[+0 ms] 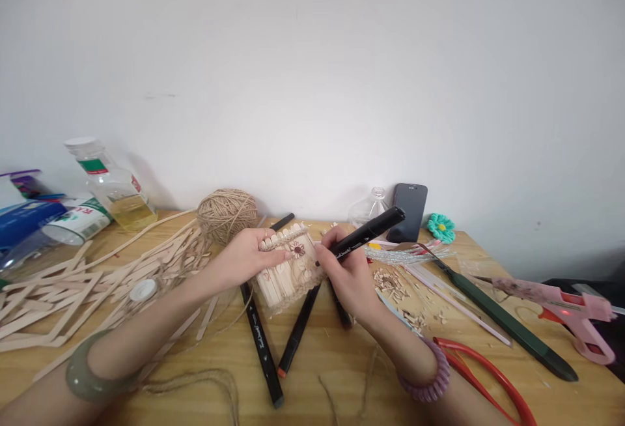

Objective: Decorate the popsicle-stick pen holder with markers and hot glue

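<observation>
A small panel of wooden craft sticks (pixel 278 283), edged with twine and bearing a drawn flower, is held tilted above the table. My left hand (pixel 251 256) grips its upper left side, with the thumb lying across the front. In my right hand (pixel 344 273) is a black marker (pixel 368 234), pinched between the fingers, its lower end at the panel's right side. Whether the tip touches the wood cannot be made out. Beneath the panel lie more black markers, one (pixel 261 348) pointing toward the front and another (pixel 297 335) with an orange end.
Loose sticks (pixel 73 296) and a twine ball (pixel 227 214) lie left, near a bottle (pixel 117 191). Right are a phone (pixel 409 211), a teal flower (pixel 441 227), wood bits (pixel 390 284), a green-handled tool (pixel 508 322), red-handled scissors (pixel 488 374) and a pink glue gun (pixel 561 305).
</observation>
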Tool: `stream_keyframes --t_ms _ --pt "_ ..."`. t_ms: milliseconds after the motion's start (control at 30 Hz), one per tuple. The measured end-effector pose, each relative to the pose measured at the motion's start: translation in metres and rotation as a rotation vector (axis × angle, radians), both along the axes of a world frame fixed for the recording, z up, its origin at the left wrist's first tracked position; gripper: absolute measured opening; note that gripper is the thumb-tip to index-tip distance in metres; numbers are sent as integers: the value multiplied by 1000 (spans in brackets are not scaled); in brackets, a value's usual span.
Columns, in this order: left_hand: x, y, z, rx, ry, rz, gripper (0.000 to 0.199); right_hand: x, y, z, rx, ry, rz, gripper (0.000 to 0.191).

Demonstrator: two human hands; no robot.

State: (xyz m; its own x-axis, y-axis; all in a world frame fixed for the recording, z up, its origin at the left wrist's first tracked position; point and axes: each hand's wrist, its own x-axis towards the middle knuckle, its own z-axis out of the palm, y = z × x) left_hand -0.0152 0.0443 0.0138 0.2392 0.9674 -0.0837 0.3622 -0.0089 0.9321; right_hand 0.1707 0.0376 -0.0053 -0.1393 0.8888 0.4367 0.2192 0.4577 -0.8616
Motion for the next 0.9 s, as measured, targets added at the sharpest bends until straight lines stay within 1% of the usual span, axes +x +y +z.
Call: stream_keyframes --t_ms 367,533,633,767,900 --pt "-1 1 -3 25 17 -9 30 1 -1 -1 -13 10 -4 18" --pt "0 0 -1 1 6 -11 29 0 -2 1 -19 3 27 17" --pt "1 -1 1 -9 22 -2 30 0 -2 1 -28 14 8 18" --pt "1 -1 1 -19 10 -7 31 0 -2 1 -33 14 28 18" --pt "0 0 0 -12 17 -4 32 -1 -2 2 -34 20 13 18"
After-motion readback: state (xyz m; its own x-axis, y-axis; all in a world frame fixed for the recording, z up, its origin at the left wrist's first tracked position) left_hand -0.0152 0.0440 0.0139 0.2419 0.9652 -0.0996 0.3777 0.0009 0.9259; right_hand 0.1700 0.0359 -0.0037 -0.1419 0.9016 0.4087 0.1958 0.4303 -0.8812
